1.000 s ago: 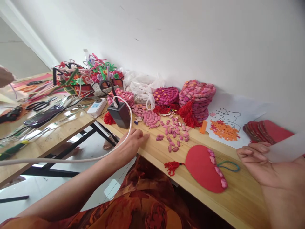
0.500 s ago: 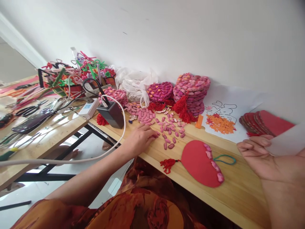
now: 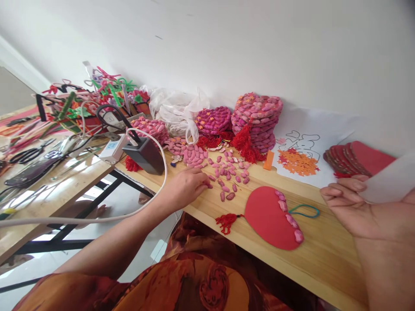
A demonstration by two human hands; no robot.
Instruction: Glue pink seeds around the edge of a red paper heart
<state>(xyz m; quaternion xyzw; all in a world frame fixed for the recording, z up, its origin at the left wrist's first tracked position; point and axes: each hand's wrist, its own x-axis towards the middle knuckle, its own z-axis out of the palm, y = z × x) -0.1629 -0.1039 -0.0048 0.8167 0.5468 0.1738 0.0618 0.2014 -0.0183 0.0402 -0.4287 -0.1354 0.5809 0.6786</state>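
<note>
My left hand point(image 3: 188, 186) rests over the near table edge, thumb and fingertips closed on a pink peanut point(image 3: 209, 185). Beside it lie several loose pink peanuts point(image 3: 228, 172). At the right edge my right hand point(image 3: 366, 207) is raised palm-up, fingers curled against a smooth white thing point(image 3: 394, 181) whose kind I cannot make out. Between the hands lies a red gourd-shaped card point(image 3: 269, 220) with several pink peanuts point(image 3: 293, 222) along its right edge. A red tassel point(image 3: 227, 222) hangs off its left side, a green cord loop point(image 3: 306, 211) off its right.
Stacked peanut-covered pieces point(image 3: 257, 119) stand by the wall. Orange stars point(image 3: 298, 162) lie on white paper point(image 3: 324, 125), left of red cards point(image 3: 372, 157). A black power adapter point(image 3: 144, 155) with a white cable, a plastic bag point(image 3: 178, 110) and pipe-cleaner flowers point(image 3: 106, 95) are to the left.
The view has shifted slightly, so the table items sit a little further left and higher. My left hand stays beside the loose peanuts, its fingertips still closed; my right hand hardly moves.
</note>
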